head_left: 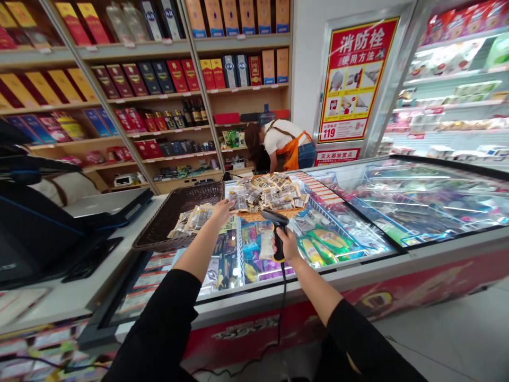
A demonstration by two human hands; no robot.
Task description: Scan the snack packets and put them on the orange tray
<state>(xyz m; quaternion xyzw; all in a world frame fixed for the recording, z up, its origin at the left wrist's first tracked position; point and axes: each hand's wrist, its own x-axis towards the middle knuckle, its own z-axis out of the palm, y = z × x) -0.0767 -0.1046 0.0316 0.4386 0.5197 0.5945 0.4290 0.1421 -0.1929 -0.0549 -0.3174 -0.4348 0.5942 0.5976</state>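
My right hand (287, 245) is wrapped around the handle of a black and yellow barcode scanner (278, 233), its head pointing left and a cable hanging down. My left hand (223, 209) reaches forward, fingers closed at the edge of a small clear-and-tan snack packet (238, 200). That packet is at the left side of a heap of similar packets (264, 192) in a shallow orange-brown woven basket (254, 216). To the left, a dark brown wicker basket (159, 216) contains more packets (194, 218). Both baskets rest on the glass top of a chest freezer.
The chest freezer (369, 268) stretches to the right, frozen goods under its glass. A checkout counter with a black terminal (35, 228) stands at the left. Behind, a person (288, 140) in an orange apron bends by the shelves (159, 98). The scanner cable (281, 307) trails to the floor.
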